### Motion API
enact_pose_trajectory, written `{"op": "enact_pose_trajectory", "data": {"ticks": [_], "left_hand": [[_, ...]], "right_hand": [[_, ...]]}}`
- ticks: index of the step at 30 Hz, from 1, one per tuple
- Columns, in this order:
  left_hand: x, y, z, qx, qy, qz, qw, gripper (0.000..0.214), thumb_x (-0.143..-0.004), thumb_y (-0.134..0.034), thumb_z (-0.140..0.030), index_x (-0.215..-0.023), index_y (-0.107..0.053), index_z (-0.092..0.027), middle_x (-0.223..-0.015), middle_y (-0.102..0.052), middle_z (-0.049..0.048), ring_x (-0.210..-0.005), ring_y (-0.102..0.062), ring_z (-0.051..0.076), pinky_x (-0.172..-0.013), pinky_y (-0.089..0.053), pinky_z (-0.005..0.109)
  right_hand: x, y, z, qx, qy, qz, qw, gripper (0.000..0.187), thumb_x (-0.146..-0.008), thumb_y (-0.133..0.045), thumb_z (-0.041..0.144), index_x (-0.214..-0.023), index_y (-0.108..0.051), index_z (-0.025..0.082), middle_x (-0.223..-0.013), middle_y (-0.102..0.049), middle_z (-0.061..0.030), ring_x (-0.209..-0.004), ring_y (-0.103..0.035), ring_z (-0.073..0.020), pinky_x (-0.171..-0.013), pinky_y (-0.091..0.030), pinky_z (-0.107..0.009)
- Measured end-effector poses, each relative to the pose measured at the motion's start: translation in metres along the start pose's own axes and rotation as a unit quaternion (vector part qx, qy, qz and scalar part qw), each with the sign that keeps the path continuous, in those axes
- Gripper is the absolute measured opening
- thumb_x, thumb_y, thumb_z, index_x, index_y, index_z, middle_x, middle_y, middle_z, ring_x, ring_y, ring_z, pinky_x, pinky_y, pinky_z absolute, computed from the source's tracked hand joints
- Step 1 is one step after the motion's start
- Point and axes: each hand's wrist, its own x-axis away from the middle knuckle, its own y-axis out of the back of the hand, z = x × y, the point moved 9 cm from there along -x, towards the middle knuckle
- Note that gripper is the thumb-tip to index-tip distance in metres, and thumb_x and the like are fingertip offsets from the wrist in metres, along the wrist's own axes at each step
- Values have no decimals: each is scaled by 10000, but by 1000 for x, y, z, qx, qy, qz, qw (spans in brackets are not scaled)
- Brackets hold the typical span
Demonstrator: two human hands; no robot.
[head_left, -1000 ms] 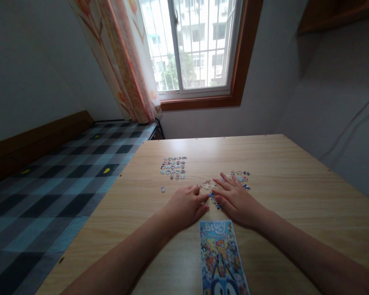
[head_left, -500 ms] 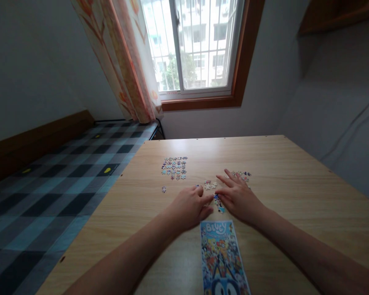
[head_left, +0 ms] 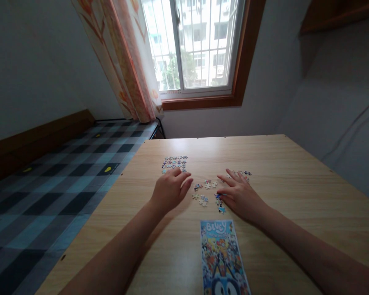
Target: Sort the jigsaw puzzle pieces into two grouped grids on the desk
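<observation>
My left hand (head_left: 170, 189) is over the table just in front of the rows of jigsaw pieces (head_left: 173, 164), hiding the nearest ones. Its fingers point right, loosely bent, with the thumb apart, and no piece shows in them. My right hand (head_left: 241, 196) rests with spread fingers beside a small strip of joined jigsaw pieces (head_left: 219, 203); its lower fingertips touch the top of that strip. Loose jigsaw pieces (head_left: 203, 200) lie between the hands, some with pale backs up. More jigsaw pieces (head_left: 246, 173) are partly covered behind my right fingers.
A printed Bluey picture sheet (head_left: 223, 258) lies at the near side of the wooden table (head_left: 295, 196). Left of the table is a bed with a checked cover (head_left: 70, 176). A barred window (head_left: 203, 45) with a curtain (head_left: 123, 61) is beyond the far edge.
My left hand has moved left and away from the joined strip, uncovering loose pieces in the middle. My right hand has stayed almost where it was.
</observation>
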Motion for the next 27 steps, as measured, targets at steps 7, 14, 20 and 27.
{"op": "enact_pose_trajectory", "data": {"ticks": [7,14,20,27], "left_hand": [[-1,0,-6,7,-14,-8,1000,377,-1039,-409,-387,-998,-737,-207,-891,-646,79,-843,-600,194,-792,-518,357],[2,-26,-16,7,-35,67,997,290,-1010,-484,-365,-1032,-736,-222,-925,-643,80,-869,-604,209,-814,-523,368],[5,-44,-1,0,29,123,992,236,-964,-532,-299,-936,-751,-216,-927,-643,74,-858,-612,201,-798,-510,342],[0,-49,7,-13,120,110,986,280,-947,-598,-411,-856,-756,-198,-955,-671,80,-855,-630,217,-785,-507,358]], "right_hand": [[-3,1,4,10,-22,21,1000,162,-951,-598,223,-980,-755,251,-1464,-575,-42,-1483,-355,-356,-1187,-239,-688],[-1,-4,-2,-24,-36,21,999,146,-935,-578,188,-972,-716,218,-1455,-574,-81,-1500,-325,-368,-1166,-215,-735],[1,-8,-14,-46,-66,34,996,123,-919,-617,206,-961,-732,222,-1485,-550,-72,-1515,-284,-384,-1159,-200,-750],[0,-10,-18,-70,-85,38,993,109,-920,-627,213,-952,-731,215,-1491,-543,-79,-1519,-274,-386,-1150,-207,-756]]}}
